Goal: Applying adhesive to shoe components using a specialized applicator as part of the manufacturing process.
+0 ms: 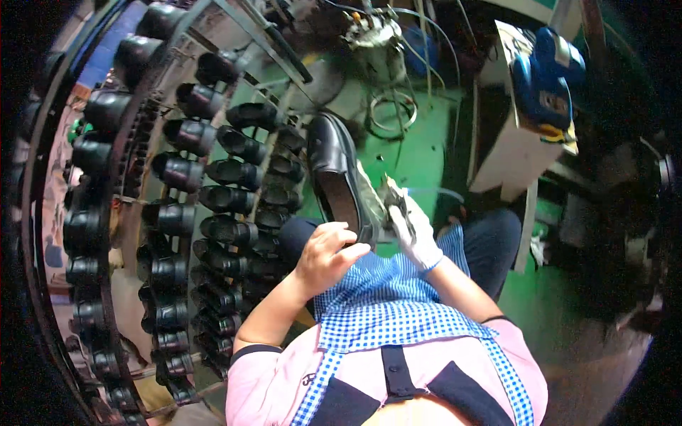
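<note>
One black leather shoe with a rounded toe (330, 153) is being held over the lap, apart from the rack on the left, its toe being pointed away from the body and its opening being turned upward. Two hands are being used, apart from each other: by the bare left hand (328, 257), the shoe is being gripped at its heel end, and by the white-gloved right hand (419, 238), one small dark tool with a pale tip (396, 199) is being clasped just beside the shoe; whether the two are touching cannot be told. Both elbows are being held bent and out to the sides, the left forearm being slanted inward from the lower left and the right forearm from the lower right. Several dozen black shoes (181, 170), too overlapped to be counted exactly, are being carried in rows by one grey metal rack (188, 25), from its top edge down to its lower end. One metal pot with hoses (376, 53) is being supported above the green floor (430, 135) near one metal ring (393, 117). One blue machine (550, 78) is being borne at the far end of one pale box-shaped bench (501, 156).
</note>
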### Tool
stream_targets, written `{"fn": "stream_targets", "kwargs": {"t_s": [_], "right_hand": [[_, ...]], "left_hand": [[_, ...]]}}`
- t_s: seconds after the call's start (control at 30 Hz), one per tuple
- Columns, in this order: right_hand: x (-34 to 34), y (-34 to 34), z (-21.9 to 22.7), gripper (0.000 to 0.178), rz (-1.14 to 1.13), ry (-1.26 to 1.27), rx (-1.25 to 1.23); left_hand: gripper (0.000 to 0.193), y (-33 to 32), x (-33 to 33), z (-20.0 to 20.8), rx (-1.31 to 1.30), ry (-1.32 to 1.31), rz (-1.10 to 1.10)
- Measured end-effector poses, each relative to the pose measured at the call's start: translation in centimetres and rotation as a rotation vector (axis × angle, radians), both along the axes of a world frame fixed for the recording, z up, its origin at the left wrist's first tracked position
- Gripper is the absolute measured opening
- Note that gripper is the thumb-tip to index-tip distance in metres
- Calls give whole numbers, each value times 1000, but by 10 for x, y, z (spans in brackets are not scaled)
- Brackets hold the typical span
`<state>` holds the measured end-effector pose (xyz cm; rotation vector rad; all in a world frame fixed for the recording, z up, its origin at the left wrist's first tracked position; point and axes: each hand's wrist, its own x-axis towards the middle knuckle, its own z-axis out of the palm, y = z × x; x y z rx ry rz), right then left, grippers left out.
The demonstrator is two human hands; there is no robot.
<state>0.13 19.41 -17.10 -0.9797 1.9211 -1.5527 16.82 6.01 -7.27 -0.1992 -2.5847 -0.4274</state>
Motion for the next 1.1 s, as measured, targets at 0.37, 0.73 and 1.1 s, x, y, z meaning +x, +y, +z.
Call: {"fn": "stream_targets", "kwargs": {"t_s": [0.37, 0.73, 1.1], "right_hand": [[15, 28, -31, 29, 77, 31, 83], [-14, 86, 53, 25, 218, -294, -7], [-11, 77, 48, 23, 167, -105, -93]], "left_hand": [[33, 20, -3, 72, -383, -396, 41], [32, 12, -27, 84, -410, -487, -94], [33, 15, -30, 85, -391, -486, -70]]}}
